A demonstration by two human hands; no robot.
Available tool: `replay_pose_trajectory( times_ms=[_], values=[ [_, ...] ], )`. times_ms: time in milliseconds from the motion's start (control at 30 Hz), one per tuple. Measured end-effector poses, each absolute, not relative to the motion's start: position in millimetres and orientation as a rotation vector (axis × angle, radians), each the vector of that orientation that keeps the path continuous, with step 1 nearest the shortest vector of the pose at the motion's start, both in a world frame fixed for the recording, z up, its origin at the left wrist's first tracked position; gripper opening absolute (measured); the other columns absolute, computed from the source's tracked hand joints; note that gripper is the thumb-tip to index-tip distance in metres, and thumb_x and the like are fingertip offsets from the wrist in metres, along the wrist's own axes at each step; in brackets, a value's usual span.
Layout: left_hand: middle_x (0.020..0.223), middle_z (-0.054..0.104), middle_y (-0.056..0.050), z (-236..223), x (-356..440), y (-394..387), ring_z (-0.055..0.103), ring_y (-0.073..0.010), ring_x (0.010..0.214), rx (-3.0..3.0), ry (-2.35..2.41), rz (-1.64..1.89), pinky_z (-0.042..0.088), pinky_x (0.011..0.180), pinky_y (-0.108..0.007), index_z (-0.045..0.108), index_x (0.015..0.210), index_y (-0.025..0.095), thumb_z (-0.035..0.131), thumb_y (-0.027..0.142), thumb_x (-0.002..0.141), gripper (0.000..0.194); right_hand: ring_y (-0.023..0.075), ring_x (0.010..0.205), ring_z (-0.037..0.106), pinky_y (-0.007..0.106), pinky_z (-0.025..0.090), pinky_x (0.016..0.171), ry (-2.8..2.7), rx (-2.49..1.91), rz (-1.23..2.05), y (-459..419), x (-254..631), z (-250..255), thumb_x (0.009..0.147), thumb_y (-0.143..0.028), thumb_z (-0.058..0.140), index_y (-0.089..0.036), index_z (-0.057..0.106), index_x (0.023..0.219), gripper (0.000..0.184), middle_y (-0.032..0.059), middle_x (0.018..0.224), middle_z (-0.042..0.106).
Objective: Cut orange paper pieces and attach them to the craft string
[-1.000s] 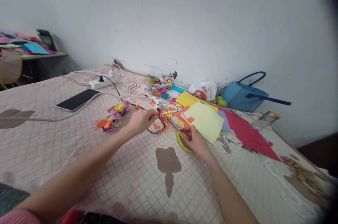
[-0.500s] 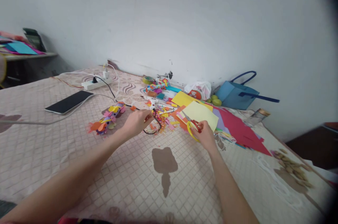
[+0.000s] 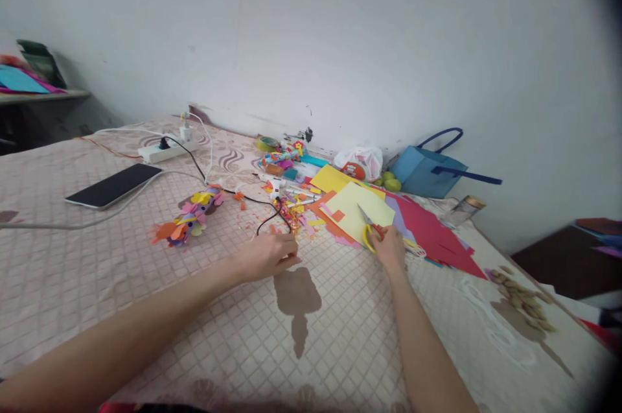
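My right hand (image 3: 390, 247) grips scissors (image 3: 370, 231) with red and yellow handles. Their blades lie over a pale yellow paper sheet (image 3: 357, 205), pointing away from me. Low over the quilted cloth, my left hand (image 3: 269, 256) has its fingers curled together; whatever they may hold is hidden. Just beyond it runs a black cord (image 3: 257, 200), leading to a white glue gun (image 3: 275, 188) among paper scraps (image 3: 296, 215). To its left lies a colourful paper-flower craft piece (image 3: 189, 220).
A tablet (image 3: 114, 185) and a white power strip (image 3: 166, 150) lie at left. Red paper (image 3: 437, 235) spreads at right, before a blue bag (image 3: 427, 170). A glass jar (image 3: 467, 209) and a brown pile (image 3: 522, 299) are farther right. The wall closes off the back.
My left hand has come down toward me and slightly right, off the black cord. The scissors in my right hand now reach over the pale yellow sheet. The view has shifted slightly.
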State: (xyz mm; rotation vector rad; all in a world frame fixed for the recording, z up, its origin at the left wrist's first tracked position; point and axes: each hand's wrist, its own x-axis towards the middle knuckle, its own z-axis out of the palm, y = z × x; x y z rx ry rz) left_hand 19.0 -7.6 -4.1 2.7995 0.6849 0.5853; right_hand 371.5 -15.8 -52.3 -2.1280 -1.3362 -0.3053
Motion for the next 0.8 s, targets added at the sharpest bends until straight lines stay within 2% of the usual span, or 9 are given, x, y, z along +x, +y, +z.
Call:
replay_pose_trajectory(
  times_ms=[167, 333, 567, 667, 800],
  values=[
    [0.076, 0.06, -0.003, -5, 22, -14, 0.053, -0.0111, 0.066, 2.812, 0.574, 0.563, 0.033, 0.057, -0.022, 0.055, 0.072, 0.016, 0.043, 0.028, 0.09, 0.024, 0.0292, 0.093, 0.049, 0.041, 0.036, 0.082, -1.493, -1.983, -0.302, -12, 355, -42, 0.078, -0.031, 0.051, -0.017, 0.053, 0.086, 0.016, 0.0143, 0.091, 0.056],
    [0.076, 0.06, -0.003, -11, 25, -19, 0.052, -0.0108, 0.065, 2.808, 0.502, 0.571, 0.034, 0.057, -0.022, 0.055, 0.073, 0.016, 0.041, 0.032, 0.091, 0.028, 0.022, 0.091, 0.053, 0.033, 0.039, 0.084, -1.828, -1.757, -0.079, -6, 311, -42, 0.076, -0.025, 0.055, -0.021, 0.057, 0.085, 0.01, 0.0062, 0.09, 0.061],
    [0.075, 0.059, -0.003, -13, 27, -22, 0.054, -0.0114, 0.066, 2.774, 0.451, 0.557, 0.037, 0.059, -0.022, 0.056, 0.073, 0.016, 0.041, 0.033, 0.091, 0.029, 0.0234, 0.085, 0.052, 0.037, 0.037, 0.083, -1.77, -1.693, 0.135, 0, 294, -43, 0.071, -0.015, 0.052, -0.02, 0.055, 0.07, 0.005, 0.0067, 0.08, 0.059],
    [0.073, 0.059, -0.003, -14, 28, -21, 0.053, -0.0112, 0.065, 2.712, 0.504, 0.578, 0.037, 0.058, -0.022, 0.056, 0.072, 0.016, 0.044, 0.03, 0.089, 0.025, 0.0213, 0.076, 0.052, 0.035, 0.04, 0.076, -1.655, -1.655, 0.281, 7, 299, -35, 0.071, -0.022, 0.053, -0.02, 0.052, 0.065, 0.006, 0.004, 0.071, 0.057],
    [0.074, 0.06, -0.003, -15, 30, -20, 0.055, -0.0107, 0.066, 2.416, 0.661, 0.72, 0.042, 0.059, -0.021, 0.059, 0.078, 0.015, 0.048, 0.023, 0.085, 0.015, 0.0158, 0.058, 0.051, 0.029, 0.043, 0.057, -1.48, -1.54, 0.571, 9, 289, -24, 0.075, -0.039, 0.051, -0.019, 0.05, 0.069, 0.021, -0.0007, 0.061, 0.054]
  ],
)
